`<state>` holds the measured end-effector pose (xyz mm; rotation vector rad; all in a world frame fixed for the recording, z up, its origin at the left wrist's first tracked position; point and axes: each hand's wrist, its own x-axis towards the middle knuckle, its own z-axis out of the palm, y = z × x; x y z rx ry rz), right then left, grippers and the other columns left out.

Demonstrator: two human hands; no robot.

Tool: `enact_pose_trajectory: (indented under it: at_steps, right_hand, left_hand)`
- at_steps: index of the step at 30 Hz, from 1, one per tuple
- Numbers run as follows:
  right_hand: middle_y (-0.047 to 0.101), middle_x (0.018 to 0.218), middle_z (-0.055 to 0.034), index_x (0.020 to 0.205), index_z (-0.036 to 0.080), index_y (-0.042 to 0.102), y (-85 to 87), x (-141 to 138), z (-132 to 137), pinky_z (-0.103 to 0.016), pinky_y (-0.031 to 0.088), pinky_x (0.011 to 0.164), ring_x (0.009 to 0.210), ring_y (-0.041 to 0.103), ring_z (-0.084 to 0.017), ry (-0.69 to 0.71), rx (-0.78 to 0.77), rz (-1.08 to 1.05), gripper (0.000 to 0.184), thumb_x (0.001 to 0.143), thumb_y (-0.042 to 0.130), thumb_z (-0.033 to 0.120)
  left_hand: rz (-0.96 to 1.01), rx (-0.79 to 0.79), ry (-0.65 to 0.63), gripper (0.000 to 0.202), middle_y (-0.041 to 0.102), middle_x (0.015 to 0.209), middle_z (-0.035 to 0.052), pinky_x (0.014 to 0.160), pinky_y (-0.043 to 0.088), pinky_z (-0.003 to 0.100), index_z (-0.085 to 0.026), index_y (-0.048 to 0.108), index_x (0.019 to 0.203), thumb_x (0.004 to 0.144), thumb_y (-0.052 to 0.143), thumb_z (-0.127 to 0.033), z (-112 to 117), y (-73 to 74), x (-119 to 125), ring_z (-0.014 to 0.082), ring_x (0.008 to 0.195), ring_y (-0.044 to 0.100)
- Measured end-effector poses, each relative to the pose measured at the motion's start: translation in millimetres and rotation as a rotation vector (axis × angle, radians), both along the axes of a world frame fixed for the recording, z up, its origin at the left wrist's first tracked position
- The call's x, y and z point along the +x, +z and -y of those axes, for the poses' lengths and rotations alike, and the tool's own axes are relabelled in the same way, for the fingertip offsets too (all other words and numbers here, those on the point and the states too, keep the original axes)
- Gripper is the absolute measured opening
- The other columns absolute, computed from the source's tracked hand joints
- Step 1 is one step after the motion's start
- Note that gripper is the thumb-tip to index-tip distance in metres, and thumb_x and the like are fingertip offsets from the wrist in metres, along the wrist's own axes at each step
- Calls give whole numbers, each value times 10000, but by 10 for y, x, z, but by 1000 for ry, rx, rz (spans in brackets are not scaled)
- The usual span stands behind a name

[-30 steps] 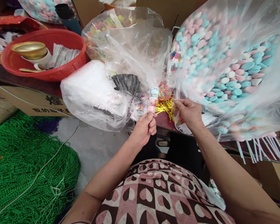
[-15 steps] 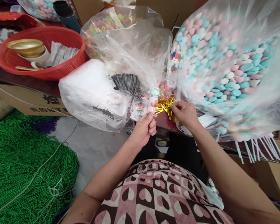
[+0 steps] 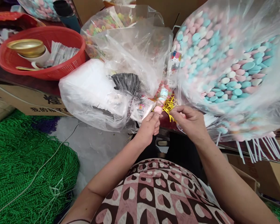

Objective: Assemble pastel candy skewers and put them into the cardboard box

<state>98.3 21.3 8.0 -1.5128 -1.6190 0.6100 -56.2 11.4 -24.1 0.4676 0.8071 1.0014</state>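
Note:
My left hand (image 3: 150,125) is closed around the bottom of a small clear packet of pink, white and blue candies (image 3: 161,99), held upright in front of me. My right hand (image 3: 189,119) is pinched on a thin gold twist tie (image 3: 170,109), right beside the packet's lower end. A heap of gold twist ties (image 3: 167,104) lies on the dark table edge just behind both hands. A big clear bag of pastel pink, blue and white candies (image 3: 224,59) bulges on the right, above my right hand.
A red basket (image 3: 40,53) with a gold bowl and paper slips sits at the far left. Clear bags of white stuff (image 3: 91,90) and coloured ring candies (image 3: 107,25) crowd the middle. Green beaded strings (image 3: 25,171) pile on the floor left. White sticks (image 3: 259,149) poke out lower right.
My left hand has shifted right and tilted the candy packet. My right hand has drawn back from the tie heap toward the packet, pinching a gold tie.

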Motion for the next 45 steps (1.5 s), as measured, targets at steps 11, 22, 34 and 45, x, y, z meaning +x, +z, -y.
enact_pose_trajectory:
  at_steps: [11,22,34,45]
  right_hand:
    - [686,691,-15,685,227,641,-1,-1,18,-295,446,685,681,613,-173,225,75,304,155,802,540,221]
    - [667,689,-1,734,199,672,-125,-99,146,-273,460,616,624,572,-142,66,-235,-243,264,803,658,454]
    - [750,1050,-54,961,250,778,-17,167,126,-408,529,915,1010,677,-248,435,-433,-498,336,753,747,513]
    - [738,1006,-21,1009,274,747,-135,143,212,-354,521,867,949,666,-205,331,-322,-462,316,822,671,517]
  left_hand:
    - [-111,97,-35,292,290,566,-98,393,133,160,-207,449,798,859,593,-453,23,56,57,30,410,203]
    - [208,-34,-172,288,254,451,-104,364,168,154,-159,536,718,903,560,-378,57,107,33,25,325,182]
    - [426,-135,-528,310,197,459,-98,356,210,166,-155,539,695,947,457,-313,136,176,-59,43,315,159]
    - [432,-137,-497,347,179,454,-98,338,198,164,-159,536,692,977,398,-300,83,207,22,47,304,147]
